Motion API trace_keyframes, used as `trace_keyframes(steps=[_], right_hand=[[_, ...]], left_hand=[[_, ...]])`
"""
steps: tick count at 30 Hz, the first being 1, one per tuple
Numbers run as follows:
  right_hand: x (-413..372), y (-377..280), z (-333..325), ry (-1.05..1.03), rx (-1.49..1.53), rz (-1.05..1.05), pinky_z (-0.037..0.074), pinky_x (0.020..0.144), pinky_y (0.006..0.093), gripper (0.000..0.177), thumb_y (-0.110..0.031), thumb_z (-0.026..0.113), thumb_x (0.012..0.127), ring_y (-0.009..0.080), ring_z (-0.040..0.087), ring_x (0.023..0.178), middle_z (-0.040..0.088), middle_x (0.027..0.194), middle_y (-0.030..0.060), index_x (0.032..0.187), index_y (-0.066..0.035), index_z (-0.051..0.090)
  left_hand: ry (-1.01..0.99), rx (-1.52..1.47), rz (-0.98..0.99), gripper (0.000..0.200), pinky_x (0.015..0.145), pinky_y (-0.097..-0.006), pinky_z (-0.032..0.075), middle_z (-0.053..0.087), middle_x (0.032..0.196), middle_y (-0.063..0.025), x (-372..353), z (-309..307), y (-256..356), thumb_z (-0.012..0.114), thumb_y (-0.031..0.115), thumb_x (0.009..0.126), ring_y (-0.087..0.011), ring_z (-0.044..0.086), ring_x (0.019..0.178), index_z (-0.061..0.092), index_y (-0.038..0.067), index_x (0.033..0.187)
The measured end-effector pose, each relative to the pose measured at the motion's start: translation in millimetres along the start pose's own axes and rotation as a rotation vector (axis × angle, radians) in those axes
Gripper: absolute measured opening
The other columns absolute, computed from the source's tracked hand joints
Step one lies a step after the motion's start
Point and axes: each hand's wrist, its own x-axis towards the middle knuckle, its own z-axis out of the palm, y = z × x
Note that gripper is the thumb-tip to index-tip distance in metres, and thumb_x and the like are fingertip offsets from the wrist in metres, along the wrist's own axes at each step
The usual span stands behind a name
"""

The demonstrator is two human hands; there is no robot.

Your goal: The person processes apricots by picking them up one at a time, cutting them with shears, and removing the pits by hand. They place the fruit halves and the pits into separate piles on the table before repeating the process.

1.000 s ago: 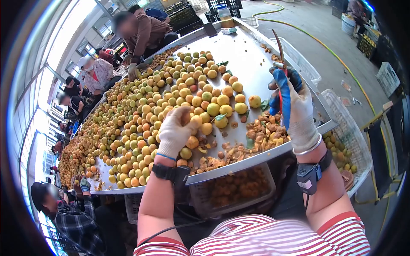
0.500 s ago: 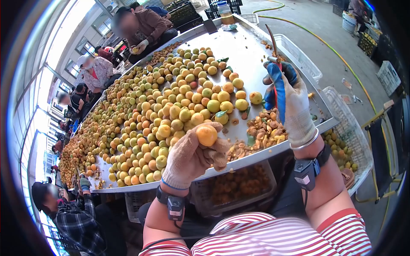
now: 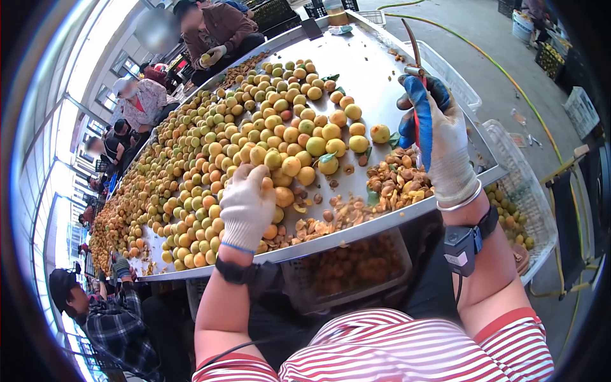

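Yellow-orange fruit (image 3: pixel 316 146); red-white striped shirt (image 3: pixel 382 347); blue-white glove (image 3: pixel 450 137).

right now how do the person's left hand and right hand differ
The left hand is down at the pile of whole fruit; the right hand is raised beside the heap of fruit scraps. The right hand grips a red-handled tool; whether the left hand grips a fruit is unclear. The right hand's fingers are covered in blue, while the left hand's visible fingers are pale. Both wear pale gloves.
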Motion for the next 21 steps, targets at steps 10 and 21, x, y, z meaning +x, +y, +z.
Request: trace_keyframes(steps=[10, 21], right_hand=[[-1, -19, -17, 0.043, -0.081, -0.011, 0.046, 0.040, 0.0216, 0.026, -0.028, 0.071, 0.097, 0.0066, 0.058, 0.050, 0.068, 0.079, 0.0049, 0.113, -0.007, 0.068], [20, -22, -64, 0.062, -0.419, -0.103, 0.044, 0.041, 0.0221, 0.024, -0.028, 0.069, 0.098, 0.0088, 0.059, 0.052, 0.065, 0.075, 0.0022, 0.107, -0.007, 0.070]], left_hand=[[-0.918, 0.003, -0.145, 0.061, 0.093, -0.0462, 0.053, 0.068, 0.118, -0.0222, -14, -1, 29, 0.067, 0.044, 0.087, -0.0389, 0.066, 0.109, 0.055, 0.004, 0.132], [-0.887, -0.277, -0.049, 0.066, 0.097, -0.0435, 0.052, 0.066, 0.123, -0.0233, 29, 40, 115, 0.065, 0.040, 0.085, -0.0385, 0.063, 0.115, 0.051, 0.006, 0.140]])
